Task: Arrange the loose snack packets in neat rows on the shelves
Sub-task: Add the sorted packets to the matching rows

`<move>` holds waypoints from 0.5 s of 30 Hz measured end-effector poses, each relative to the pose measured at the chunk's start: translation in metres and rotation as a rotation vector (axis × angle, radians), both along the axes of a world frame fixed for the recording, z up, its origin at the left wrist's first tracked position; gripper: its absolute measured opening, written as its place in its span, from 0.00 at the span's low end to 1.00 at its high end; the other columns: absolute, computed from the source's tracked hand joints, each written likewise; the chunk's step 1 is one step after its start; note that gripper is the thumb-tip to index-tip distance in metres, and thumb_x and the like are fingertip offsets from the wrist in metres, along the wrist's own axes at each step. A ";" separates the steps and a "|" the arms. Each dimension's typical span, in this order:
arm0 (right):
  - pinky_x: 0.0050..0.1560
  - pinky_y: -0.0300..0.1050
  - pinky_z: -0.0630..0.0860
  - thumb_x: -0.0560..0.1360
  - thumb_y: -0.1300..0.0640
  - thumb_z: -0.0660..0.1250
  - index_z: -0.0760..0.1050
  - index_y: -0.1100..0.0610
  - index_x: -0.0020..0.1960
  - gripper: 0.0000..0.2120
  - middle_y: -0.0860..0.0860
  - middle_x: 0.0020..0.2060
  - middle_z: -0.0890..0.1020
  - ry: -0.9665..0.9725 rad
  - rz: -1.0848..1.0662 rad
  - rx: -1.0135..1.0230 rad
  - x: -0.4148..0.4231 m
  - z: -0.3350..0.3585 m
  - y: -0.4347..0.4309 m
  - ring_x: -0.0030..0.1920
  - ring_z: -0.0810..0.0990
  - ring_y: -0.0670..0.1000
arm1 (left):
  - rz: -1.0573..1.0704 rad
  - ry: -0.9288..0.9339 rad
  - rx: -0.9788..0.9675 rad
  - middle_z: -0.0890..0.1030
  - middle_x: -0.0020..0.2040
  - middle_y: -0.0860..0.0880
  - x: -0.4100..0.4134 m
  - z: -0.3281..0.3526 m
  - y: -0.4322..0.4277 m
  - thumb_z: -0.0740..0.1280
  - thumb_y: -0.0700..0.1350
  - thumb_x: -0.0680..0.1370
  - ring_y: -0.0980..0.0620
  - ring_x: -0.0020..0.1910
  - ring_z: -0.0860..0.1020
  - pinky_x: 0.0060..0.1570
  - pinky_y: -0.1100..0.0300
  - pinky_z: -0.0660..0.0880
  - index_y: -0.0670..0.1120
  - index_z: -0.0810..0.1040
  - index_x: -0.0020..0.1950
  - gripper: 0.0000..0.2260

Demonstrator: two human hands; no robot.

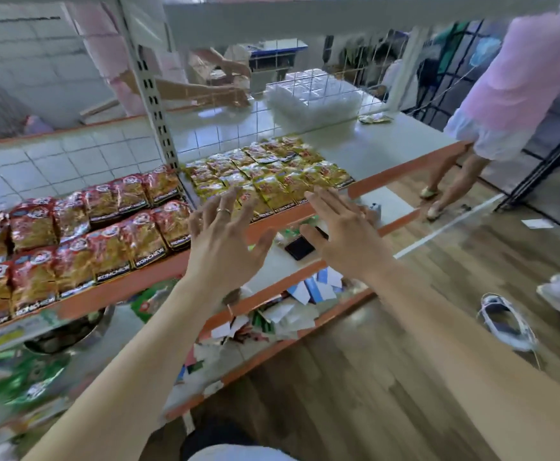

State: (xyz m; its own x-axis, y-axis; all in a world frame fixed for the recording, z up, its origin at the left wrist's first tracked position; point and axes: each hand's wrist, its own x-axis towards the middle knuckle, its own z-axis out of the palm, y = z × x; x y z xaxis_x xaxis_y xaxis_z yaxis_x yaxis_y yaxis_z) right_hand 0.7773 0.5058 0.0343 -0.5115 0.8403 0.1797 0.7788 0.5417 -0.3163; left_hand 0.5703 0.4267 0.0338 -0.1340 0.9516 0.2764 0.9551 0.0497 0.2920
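Orange-edged shelving (401,173) fills the view, its upper shelf carrying red snack packets (72,241) in rows on the left and smaller yellow snack packets (265,174) in rows on the right. Both the left hand (225,237) and the right hand (348,234) are held over the front edge of the yellow rows, fingers spread wide, holding nothing. A ring (222,211) sits on a left finger.

The left hand (225,241), with a ring, and the right hand (348,237) hover side by side, fingers (230,202) spread, over the front rows of yellow packets (265,174) on the shelf (391,144). Red packets (82,227) lie in rows to the left. A black thing (300,247) lies on the lower shelf (272,271).
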 end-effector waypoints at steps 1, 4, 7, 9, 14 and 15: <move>0.77 0.62 0.52 0.82 0.39 0.54 0.53 0.46 0.80 0.30 0.46 0.80 0.56 -0.002 -0.014 0.009 0.007 0.001 0.002 0.80 0.49 0.48 | -0.011 0.005 -0.001 0.59 0.80 0.47 0.006 0.002 0.005 0.52 0.66 0.76 0.43 0.77 0.56 0.72 0.41 0.52 0.52 0.66 0.76 0.32; 0.76 0.61 0.50 0.81 0.38 0.54 0.55 0.46 0.80 0.29 0.45 0.79 0.57 0.001 -0.054 0.033 0.024 0.003 0.011 0.80 0.50 0.48 | -0.041 0.030 0.015 0.59 0.80 0.48 0.021 0.004 0.023 0.52 0.66 0.77 0.44 0.77 0.56 0.73 0.40 0.54 0.53 0.66 0.76 0.31; 0.75 0.61 0.50 0.78 0.35 0.49 0.56 0.45 0.79 0.32 0.46 0.79 0.58 -0.007 -0.095 0.029 0.038 0.004 0.023 0.79 0.51 0.48 | -0.073 0.035 0.003 0.58 0.80 0.50 0.033 0.001 0.045 0.54 0.66 0.78 0.44 0.77 0.55 0.72 0.39 0.54 0.54 0.65 0.76 0.30; 0.74 0.59 0.51 0.76 0.33 0.45 0.57 0.45 0.79 0.35 0.46 0.78 0.60 -0.013 -0.117 0.040 0.046 0.003 0.033 0.79 0.52 0.48 | -0.100 0.033 0.007 0.58 0.80 0.51 0.041 -0.002 0.059 0.54 0.66 0.77 0.44 0.77 0.56 0.71 0.39 0.55 0.55 0.65 0.76 0.29; 0.73 0.61 0.53 0.79 0.35 0.49 0.57 0.44 0.78 0.30 0.45 0.78 0.60 -0.049 -0.139 0.048 0.059 -0.001 0.075 0.79 0.53 0.49 | -0.116 0.033 -0.021 0.55 0.81 0.51 0.050 -0.008 0.108 0.57 0.65 0.81 0.43 0.78 0.54 0.73 0.40 0.52 0.56 0.62 0.78 0.27; 0.74 0.61 0.52 0.80 0.37 0.51 0.56 0.44 0.78 0.28 0.44 0.79 0.58 -0.061 -0.142 0.043 0.061 -0.002 0.086 0.79 0.53 0.49 | -0.117 0.034 -0.023 0.55 0.81 0.51 0.051 -0.009 0.118 0.57 0.64 0.80 0.43 0.78 0.54 0.73 0.40 0.51 0.56 0.62 0.78 0.27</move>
State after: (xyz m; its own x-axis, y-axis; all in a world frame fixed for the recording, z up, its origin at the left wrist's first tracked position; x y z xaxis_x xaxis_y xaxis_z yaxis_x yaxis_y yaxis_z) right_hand 0.8386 0.5916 0.0323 -0.3994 0.8971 0.1892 0.8654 0.4370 -0.2450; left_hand 0.6214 0.5449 0.0251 -0.0125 0.9665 0.2563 0.9640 -0.0565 0.2598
